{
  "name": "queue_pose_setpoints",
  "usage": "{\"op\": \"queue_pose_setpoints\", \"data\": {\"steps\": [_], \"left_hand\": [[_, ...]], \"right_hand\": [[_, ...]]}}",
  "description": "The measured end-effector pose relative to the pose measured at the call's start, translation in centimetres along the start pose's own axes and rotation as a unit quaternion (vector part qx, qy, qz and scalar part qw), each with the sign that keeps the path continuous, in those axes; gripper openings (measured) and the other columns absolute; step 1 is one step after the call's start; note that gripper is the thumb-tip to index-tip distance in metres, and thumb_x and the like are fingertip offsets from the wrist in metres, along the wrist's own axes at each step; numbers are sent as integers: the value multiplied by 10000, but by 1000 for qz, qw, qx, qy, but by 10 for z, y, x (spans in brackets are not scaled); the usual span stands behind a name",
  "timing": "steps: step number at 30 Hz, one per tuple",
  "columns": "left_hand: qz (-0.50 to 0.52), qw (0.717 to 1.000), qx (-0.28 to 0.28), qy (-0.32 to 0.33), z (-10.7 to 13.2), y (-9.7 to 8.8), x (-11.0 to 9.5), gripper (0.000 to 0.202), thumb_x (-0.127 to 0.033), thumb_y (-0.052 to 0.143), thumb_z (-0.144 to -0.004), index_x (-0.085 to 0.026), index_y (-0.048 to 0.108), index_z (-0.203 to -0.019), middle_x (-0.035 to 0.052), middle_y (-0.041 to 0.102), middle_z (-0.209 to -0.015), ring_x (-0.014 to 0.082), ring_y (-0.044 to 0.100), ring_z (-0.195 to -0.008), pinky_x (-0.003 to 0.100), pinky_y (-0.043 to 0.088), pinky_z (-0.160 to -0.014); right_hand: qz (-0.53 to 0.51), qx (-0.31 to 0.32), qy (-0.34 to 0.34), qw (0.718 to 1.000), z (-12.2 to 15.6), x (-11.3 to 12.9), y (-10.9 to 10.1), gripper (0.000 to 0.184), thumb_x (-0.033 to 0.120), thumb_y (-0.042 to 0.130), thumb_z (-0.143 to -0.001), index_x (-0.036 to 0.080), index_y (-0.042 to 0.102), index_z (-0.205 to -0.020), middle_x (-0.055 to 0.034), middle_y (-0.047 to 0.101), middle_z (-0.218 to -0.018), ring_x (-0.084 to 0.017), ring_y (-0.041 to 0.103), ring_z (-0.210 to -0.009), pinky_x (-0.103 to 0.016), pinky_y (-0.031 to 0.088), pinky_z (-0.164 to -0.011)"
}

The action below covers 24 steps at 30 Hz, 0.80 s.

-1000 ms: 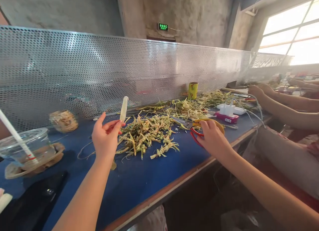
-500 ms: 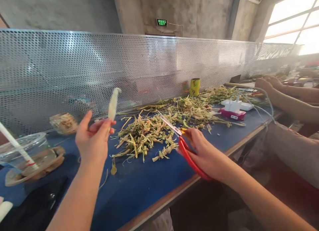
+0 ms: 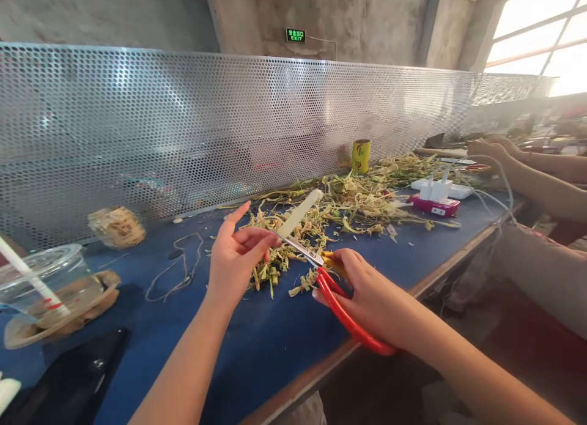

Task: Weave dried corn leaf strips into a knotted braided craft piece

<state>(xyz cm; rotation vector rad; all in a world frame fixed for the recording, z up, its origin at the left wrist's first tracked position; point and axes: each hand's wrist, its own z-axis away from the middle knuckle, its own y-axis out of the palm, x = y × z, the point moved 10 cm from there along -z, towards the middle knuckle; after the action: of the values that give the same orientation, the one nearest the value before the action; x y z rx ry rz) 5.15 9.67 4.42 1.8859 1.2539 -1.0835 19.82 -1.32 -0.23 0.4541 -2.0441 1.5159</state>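
My left hand (image 3: 241, 254) pinches the lower end of a pale, cream-green plant piece (image 3: 300, 212) between thumb and fingers, its index finger raised. The long, smooth piece slants up to the right; its exact kind I cannot tell. My right hand (image 3: 367, 287) is wrapped round the red handles of a pair of scissors (image 3: 346, 315), with a yellow part near the pivot. The blades point up-left and reach the plant piece beside my left fingertips; whether they are parted is hard to see. Beneath both hands lies a heap of dry, yellow-green plant trimmings (image 3: 339, 211).
A perforated metal screen (image 3: 220, 119) runs behind the blue table (image 3: 257, 358). At left are a clear plastic cup (image 3: 55, 284), a black phone (image 3: 68, 376), string (image 3: 183, 272) and a wrapped bundle (image 3: 117, 226). A yellow can (image 3: 361, 156), pink power strip (image 3: 433, 205) and another person's arms (image 3: 532, 174) are at right.
My left hand has moved right with the plant piece, which has tipped from nearly upright to slanting right. The scissors have shifted slightly down-left, and their blades now meet the piece.
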Motion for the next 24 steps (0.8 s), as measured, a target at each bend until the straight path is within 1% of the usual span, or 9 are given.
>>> {"op": "queue_pose_setpoints", "data": {"steps": [3, 8, 13, 16, 18, 20, 22, 24], "left_hand": [[0, 1000, 20, -13, 0, 5, 2, 753, -191, 714, -624, -153, 330, -1271, 0, 647, -657, 159, 641, -606, 200, 432, -439], [5, 1000, 24, -15, -1, 3, 5, 738, -192, 708, -631, -162, 333, -1265, 3, 650, -671, 165, 643, -609, 198, 413, -433], [5, 999, 42, -32, -1, 4, 9, 754, -194, 704, -632, -150, 317, -1278, 15, 650, -679, 171, 639, -608, 203, 404, -430], [1, 999, 31, -34, -2, -1, 9, 780, -199, 709, -622, -147, 308, -1289, 13, 647, -670, 165, 632, -599, 202, 400, -430], [-11, 999, 11, -39, -4, -7, 10, 786, -208, 713, -614, -147, 315, -1289, 12, 643, -671, 161, 625, -597, 202, 400, -432], [-31, 998, -10, -46, -5, -14, 13, 776, -220, 712, -612, -151, 329, -1283, 14, 638, -683, 156, 617, -592, 200, 394, -423], [-57, 997, -32, -48, -7, -22, 16, 751, -243, 709, -615, -160, 351, -1270, 16, 631, -707, 135, 596, -550, 197, 380, -406], [-82, 994, -50, -54, -8, -28, 18, 732, -266, 709, -613, -168, 372, -1255, 16, 626, -733, 104, 560, -495, 200, 383, -406]], "right_hand": [[-28, 5, 1, 1000, -1, 1, 2, 387, 543, 480, -728, 195, 444, -894, -75, 585, -937, -184, 580, -742, -260, 433, -606], [-40, 6, 3, 999, -2, 2, 6, 349, 548, 484, -723, 214, 391, -767, -19, 603, -775, -149, 537, -605, -240, 386, -532], [-28, 13, 6, 999, -3, 4, 11, 306, 482, 489, -736, 223, 335, -684, 35, 558, -593, -113, 459, -470, -206, 309, -442], [-14, -3, 3, 1000, -3, 3, 6, 276, 455, 474, -753, 227, 337, -682, 45, 537, -554, -109, 450, -445, -199, 298, -427], [11, -24, 3, 1000, -5, -2, -1, 258, 458, 457, -766, 228, 357, -709, 36, 548, -568, -119, 472, -457, -205, 308, -435], [61, -35, 24, 997, -9, -14, -6, 273, 487, 437, -772, 224, 381, -726, 11, 570, -599, -137, 508, -484, -222, 319, -451], [142, -48, 69, 986, -16, -34, -14, 307, 513, 437, -762, 209, 417, -728, -38, 594, -659, -171, 554, -543, -247, 331, -478], [223, -56, 123, 965, -23, -55, -22, 305, 476, 464, -754, 172, 475, -774, -101, 610, -759, -214, 591, -627, -267, 342, -502]]}}
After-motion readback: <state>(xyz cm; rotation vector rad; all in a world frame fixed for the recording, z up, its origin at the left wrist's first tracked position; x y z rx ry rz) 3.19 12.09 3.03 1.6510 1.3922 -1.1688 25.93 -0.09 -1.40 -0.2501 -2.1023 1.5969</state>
